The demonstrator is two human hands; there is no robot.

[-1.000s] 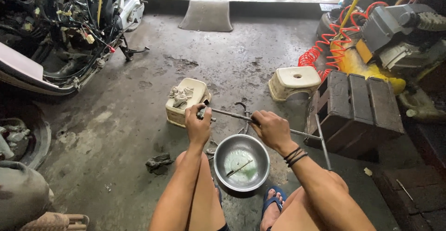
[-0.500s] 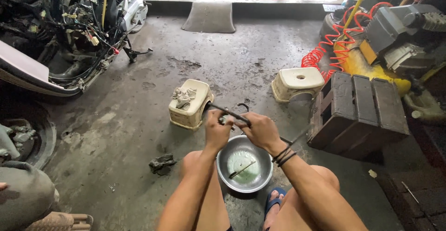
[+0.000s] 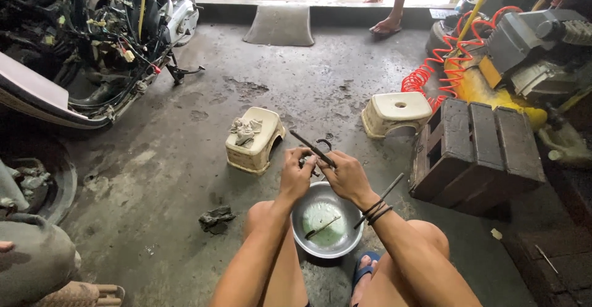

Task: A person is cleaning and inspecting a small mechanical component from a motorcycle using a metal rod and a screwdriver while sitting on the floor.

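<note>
My left hand (image 3: pixel 296 174) and my right hand (image 3: pixel 346 176) meet just above a round metal bowl (image 3: pixel 306 209) that sits on the concrete between my knees. My right hand grips a thin dark metal rod (image 3: pixel 308 146) that slants up to the left. My left hand pinches a small metal part (image 3: pixel 306 161) at the rod. A thin stick (image 3: pixel 323 226) lies in the greenish liquid inside the bowl. Dark bands circle my right wrist.
A cream plastic stool (image 3: pixel 254 139) with a grey rag on it stands ahead, a second stool (image 3: pixel 394 112) to the right. A dark wooden crate (image 3: pixel 478 153), red coiled hose (image 3: pixel 431 72), compressor, stripped motorbike (image 3: pixel 92 41) at left, a bystander's bare feet (image 3: pixel 385 26).
My hands came closer to me and together over the bowl. The long rod, earlier held level across, now slants up to the left in my right hand.
</note>
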